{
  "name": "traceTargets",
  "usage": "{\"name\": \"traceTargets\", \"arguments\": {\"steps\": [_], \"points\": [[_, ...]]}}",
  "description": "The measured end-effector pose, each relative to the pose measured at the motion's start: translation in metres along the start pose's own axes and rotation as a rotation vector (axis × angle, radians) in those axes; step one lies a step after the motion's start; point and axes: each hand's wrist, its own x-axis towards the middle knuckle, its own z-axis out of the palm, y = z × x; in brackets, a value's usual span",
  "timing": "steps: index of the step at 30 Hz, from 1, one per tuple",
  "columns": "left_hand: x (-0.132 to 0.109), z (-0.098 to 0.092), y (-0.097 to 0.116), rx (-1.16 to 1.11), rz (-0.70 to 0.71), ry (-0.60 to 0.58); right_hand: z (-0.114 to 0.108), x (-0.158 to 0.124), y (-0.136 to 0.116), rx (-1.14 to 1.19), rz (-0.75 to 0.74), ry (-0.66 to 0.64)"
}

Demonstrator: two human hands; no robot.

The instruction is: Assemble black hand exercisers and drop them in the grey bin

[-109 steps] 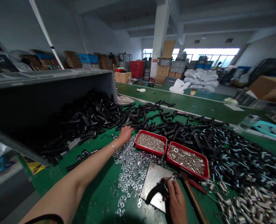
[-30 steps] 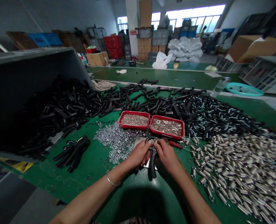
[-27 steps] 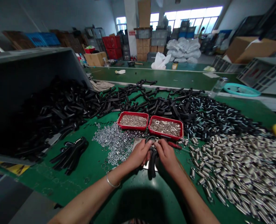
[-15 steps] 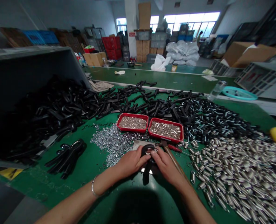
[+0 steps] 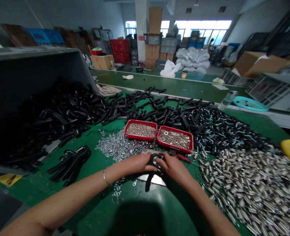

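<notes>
Left hand (image 5: pixel 132 164) flatter than a moment before, right hand (image 5: pixel 175 168) curled, both gripping a black clip (image 5: pixel 153 159) below the red trays (image 5: pixel 141 121).

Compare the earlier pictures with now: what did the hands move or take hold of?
The left hand has come from the pile of black curved parts over to the right hand. Both now hold one black curved part above the steel plate. The washers and red trays stayed as they were.
</notes>
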Motion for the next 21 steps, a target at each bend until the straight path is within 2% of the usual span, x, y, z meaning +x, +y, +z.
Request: {"name": "traceTargets", "arguments": {"steps": [3,6,9,11,13,15,19,21], "points": [[0.015,-0.006,-0.005,0.210,-0.023,0.006,-0.028,0.018,0.036,-0.065,-0.069,0.132],[0.039,-0.027,0.000,0.336,0.000,0.137,-0.052,0.037,0.070,-0.327,-0.054,0.242],[0.081,-0.049,0.011,0.367,0.038,0.288,-0.060,0.060,0.083,-0.540,-0.039,0.227],[0.113,-0.054,0.019,0.375,0.080,0.287,-0.056,0.076,0.080,-0.585,-0.033,0.201],[0.139,-0.050,0.024,0.395,0.110,0.255,-0.050,0.087,0.074,-0.592,-0.029,0.196],[0.154,-0.041,0.024,0.413,0.115,0.238,-0.044,0.092,0.071,-0.590,-0.032,0.200],[0.158,-0.025,0.012,0.411,0.107,0.251,-0.039,0.089,0.078,-0.571,-0.034,0.217],[0.156,-0.022,0.007,0.404,0.103,0.262,-0.037,0.087,0.085,-0.491,-0.053,0.262]]}}
